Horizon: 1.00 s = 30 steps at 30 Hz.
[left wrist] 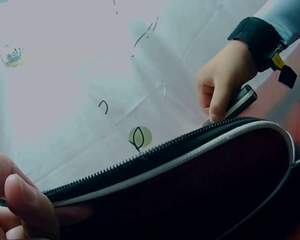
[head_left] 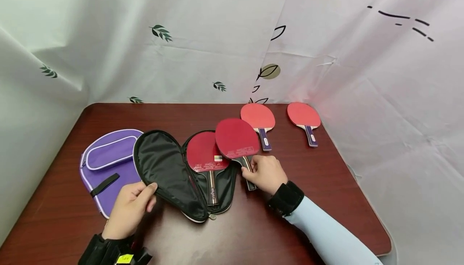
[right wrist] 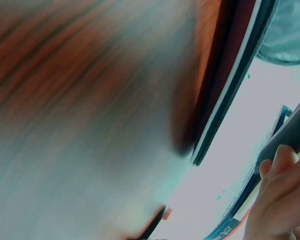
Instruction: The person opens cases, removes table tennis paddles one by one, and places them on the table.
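Note:
A black zippered paddle case [head_left: 164,168] lies spread on the table, its lid folded to the left. My left hand [head_left: 130,206] pinches the lid's edge between thumb and fingers; the left wrist view shows the zipper teeth along that edge. Inside the case's other half rests a red table tennis paddle [head_left: 204,152], handle toward me. My right hand [head_left: 267,173] grips the handle of a second red paddle [head_left: 237,138], whose blade overlaps the right side of the paddle in the case. In the right wrist view, fingers [right wrist: 285,175] wrap that dark handle.
A purple paddle case [head_left: 116,168] with white piping lies at the left, partly under the black lid. Two lighter red paddles with purple handles, one nearer the middle [head_left: 258,116] and one farther right [head_left: 303,114], lie at the back. A white patterned curtain [head_left: 203,35] surrounds the table [head_left: 326,184].

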Available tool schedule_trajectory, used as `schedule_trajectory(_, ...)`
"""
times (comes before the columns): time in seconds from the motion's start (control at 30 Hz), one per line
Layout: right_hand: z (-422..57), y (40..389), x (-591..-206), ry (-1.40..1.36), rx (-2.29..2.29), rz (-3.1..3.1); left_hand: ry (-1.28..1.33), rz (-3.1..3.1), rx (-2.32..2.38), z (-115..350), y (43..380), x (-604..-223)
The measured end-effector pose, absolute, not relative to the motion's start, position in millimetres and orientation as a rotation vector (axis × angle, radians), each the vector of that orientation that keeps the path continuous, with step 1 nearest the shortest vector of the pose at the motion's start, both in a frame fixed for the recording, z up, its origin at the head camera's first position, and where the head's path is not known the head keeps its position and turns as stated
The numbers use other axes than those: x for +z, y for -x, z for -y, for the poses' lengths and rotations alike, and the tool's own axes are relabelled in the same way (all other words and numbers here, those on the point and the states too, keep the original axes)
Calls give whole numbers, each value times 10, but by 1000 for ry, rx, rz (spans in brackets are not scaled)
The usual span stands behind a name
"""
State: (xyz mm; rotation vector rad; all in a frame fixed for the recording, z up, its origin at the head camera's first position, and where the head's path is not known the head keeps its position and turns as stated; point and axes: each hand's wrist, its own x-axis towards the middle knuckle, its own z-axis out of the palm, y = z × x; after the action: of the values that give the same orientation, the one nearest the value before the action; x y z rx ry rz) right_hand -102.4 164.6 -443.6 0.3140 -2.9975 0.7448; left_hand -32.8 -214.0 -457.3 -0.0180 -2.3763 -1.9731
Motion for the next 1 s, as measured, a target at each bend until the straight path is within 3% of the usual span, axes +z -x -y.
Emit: schedule_trajectory(1.0, -2702, 1007, -4391, -72, 645, 2989, -52, 2287, -2036, 2317, 107, -4547)
